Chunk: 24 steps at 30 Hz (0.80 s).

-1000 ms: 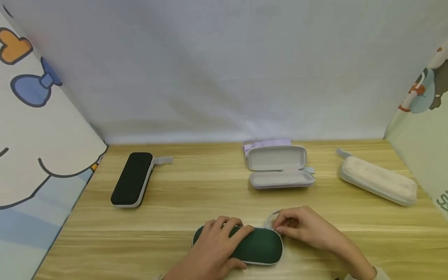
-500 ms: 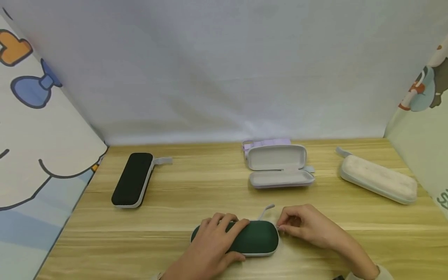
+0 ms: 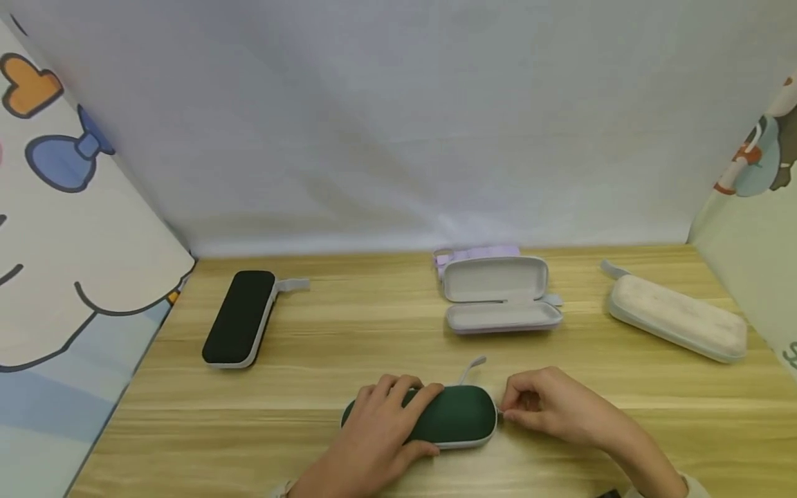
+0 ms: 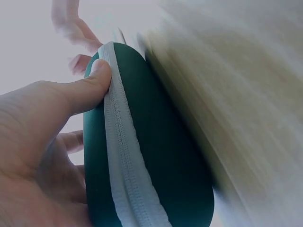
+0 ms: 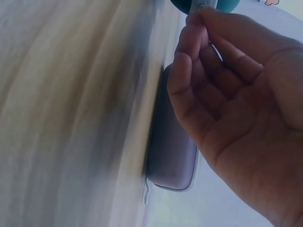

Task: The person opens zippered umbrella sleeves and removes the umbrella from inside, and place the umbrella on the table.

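Observation:
A dark green zip-up glasses case [image 3: 461, 415] lies on the table at the front. My left hand [image 3: 382, 432] grips it over its left half, fingers across the top. In the left wrist view, the left thumb [image 4: 87, 87] presses along the white zipper [image 4: 123, 137], whose teeth are joined on this side. At the case's right end my right hand [image 3: 548, 404] pinches the zipper pull, mostly hidden by thumb and fingertips; the right wrist view shows the same pinch [image 5: 201, 19]. A pale wrist strap [image 3: 472, 368] sticks up from the case's far side.
A black case [image 3: 239, 318] lies at the left. Behind the hands a pale lilac case [image 3: 503, 317] stands open, with a purple strap-like item [image 3: 482, 253] behind it. A cream case [image 3: 679, 317] lies at the right. A white cloth backdrop [image 3: 398, 138] borders the table's far edge.
The right hand has gone from the case's far right corner, beside the strap, round to its right end. The green case has shifted slightly away from the person, left hand still on it.

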Each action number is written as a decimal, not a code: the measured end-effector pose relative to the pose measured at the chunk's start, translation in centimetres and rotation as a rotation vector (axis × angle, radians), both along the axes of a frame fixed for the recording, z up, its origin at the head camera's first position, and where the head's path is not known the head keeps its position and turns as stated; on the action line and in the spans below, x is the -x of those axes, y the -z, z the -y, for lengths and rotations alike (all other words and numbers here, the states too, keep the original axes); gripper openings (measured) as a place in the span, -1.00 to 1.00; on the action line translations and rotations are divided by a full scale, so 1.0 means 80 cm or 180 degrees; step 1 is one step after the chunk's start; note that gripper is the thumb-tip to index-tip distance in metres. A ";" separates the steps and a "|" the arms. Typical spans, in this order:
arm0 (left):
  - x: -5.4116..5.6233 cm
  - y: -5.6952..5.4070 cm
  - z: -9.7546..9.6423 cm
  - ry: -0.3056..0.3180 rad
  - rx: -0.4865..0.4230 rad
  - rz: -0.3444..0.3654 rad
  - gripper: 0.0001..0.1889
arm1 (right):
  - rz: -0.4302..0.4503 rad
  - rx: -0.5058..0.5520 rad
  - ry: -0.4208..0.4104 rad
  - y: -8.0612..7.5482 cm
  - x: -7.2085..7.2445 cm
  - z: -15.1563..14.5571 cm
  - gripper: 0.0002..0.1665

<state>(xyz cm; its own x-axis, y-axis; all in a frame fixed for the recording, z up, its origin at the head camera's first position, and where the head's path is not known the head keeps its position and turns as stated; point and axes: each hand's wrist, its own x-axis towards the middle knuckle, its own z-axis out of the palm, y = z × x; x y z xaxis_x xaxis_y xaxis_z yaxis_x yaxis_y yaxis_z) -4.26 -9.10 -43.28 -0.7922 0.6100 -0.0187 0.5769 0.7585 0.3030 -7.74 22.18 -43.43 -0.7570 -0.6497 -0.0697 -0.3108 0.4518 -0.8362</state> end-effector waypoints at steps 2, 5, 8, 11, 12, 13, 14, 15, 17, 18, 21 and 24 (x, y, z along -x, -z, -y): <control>0.000 0.000 -0.001 -0.0005 -0.0005 0.0018 -0.22 | 0.0019 0.0001 -0.0014 -0.001 -0.001 0.000 -0.92; 0.000 0.000 -0.002 -0.0023 0.0002 0.0020 -0.22 | 0.0046 0.0024 -0.0046 -0.001 -0.002 0.000 -0.91; 0.000 0.000 -0.003 -0.0043 0.0013 -0.0002 -0.21 | 0.0052 0.0040 -0.0082 -0.001 -0.003 0.000 -0.90; 0.000 0.000 -0.004 -0.0055 0.0029 -0.0043 -0.21 | 0.0035 0.0043 -0.0098 -0.001 -0.003 0.001 -0.90; 0.001 0.000 -0.004 -0.0060 0.0034 -0.0057 -0.21 | 0.0036 0.0042 -0.0097 -0.001 -0.003 0.001 -0.90; 0.001 0.000 -0.004 -0.0065 0.0040 -0.0064 -0.21 | 0.0048 0.0044 -0.0097 -0.001 -0.003 0.001 -0.90; 0.001 0.000 -0.004 -0.0070 0.0046 -0.0077 -0.21 | 0.0058 0.0051 -0.0104 -0.001 -0.003 0.001 -0.90; 0.001 0.000 -0.004 -0.0077 0.0051 -0.0085 -0.21 | 0.0071 0.0054 -0.0105 -0.002 -0.003 0.002 -0.89; 0.002 0.000 -0.005 -0.0097 0.0052 -0.0087 -0.21 | 0.0091 0.0070 -0.0112 -0.002 -0.004 0.002 -0.89; 0.002 0.000 -0.005 -0.0108 0.0051 -0.0087 -0.21 | 0.0108 0.0068 -0.0111 -0.003 -0.004 0.003 -0.88; 0.001 0.001 -0.005 -0.0141 0.0035 -0.0090 -0.22 | 0.0105 0.0020 -0.0086 -0.003 -0.006 0.005 -0.87; 0.001 0.002 -0.005 -0.0180 0.0032 -0.0114 -0.23 | 0.0009 -0.0058 -0.0049 -0.005 -0.007 0.007 -0.85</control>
<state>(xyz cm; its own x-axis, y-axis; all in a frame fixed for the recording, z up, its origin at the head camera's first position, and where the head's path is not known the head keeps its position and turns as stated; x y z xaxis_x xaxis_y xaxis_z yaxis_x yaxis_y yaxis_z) -4.31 -8.70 -43.42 -0.8256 0.5643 0.0045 0.5435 0.7930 0.2752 -7.19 21.61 -43.02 -0.7467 -0.6599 -0.0838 -0.3155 0.4622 -0.8288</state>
